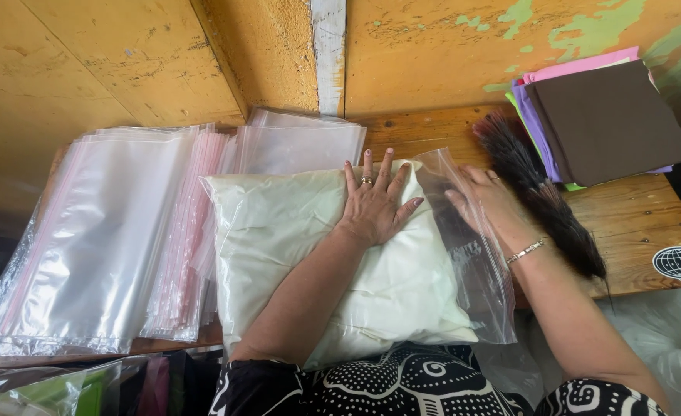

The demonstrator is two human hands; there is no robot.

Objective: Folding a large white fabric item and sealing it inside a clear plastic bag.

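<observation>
Nearest the camera, at the bottom edge, lies the person's black-and-white patterned garment [402, 385], with both forearms reaching forward from it over a wooden table [633, 216]. Just beyond, a cream pillow [279, 246] sits inside a clear plastic bag [479, 270], filling most of it; the bag's open end lies to the right, where loose plastic stands empty past the pillow's edge. The left hand [375, 204] lies flat on top of the pillow, fingers spread wide and palm down, pressing rather than gripping; a ring shows on one finger. The right hand [483, 200], wearing a thin bracelet at the wrist, is at the bag's loose right side, partly seen through the plastic, its fingers extended; whether it pinches the film cannot be told. Just right of that hand, a dark feathery brush [541, 192] lies on the table, angled toward the far wall. Left of the pillow, thick stacks of empty clear bags [102, 231] with pink strips fan over the table. Farther back on the right rests a pile of folded cloths [602, 115], brown on top with purple and pink beneath, against the worn yellow wall [125, 54].
</observation>
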